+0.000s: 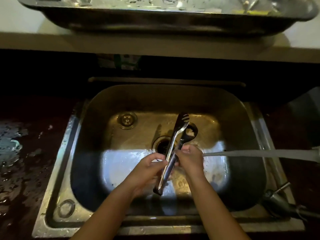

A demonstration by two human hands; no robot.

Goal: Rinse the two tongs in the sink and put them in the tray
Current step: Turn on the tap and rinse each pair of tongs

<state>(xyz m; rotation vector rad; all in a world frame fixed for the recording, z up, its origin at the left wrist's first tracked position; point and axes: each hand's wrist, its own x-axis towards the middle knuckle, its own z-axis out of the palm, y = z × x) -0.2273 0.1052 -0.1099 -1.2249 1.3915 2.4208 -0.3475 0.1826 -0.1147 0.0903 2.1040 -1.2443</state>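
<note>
Over the middle of the steel sink (83, 153) I hold shiny metal tongs (174, 137), their slotted heads pointing away from me above the drain (161, 144). Whether this is one pair or two laid together, I cannot tell. My left hand (149, 168) grips the handle part from the left. From the right, my right hand (188, 158) clasps the shaft just below the heads. The metal tray (155, 21) stands on the pale ledge behind the sink, wet inside.
A faucet spout (259, 154) reaches in from the right, its base and lever (280, 196) on the sink's right rim. A strainer plug (127, 120) lies on the sink floor at the back left. The dark counter (26, 153) at left is wet.
</note>
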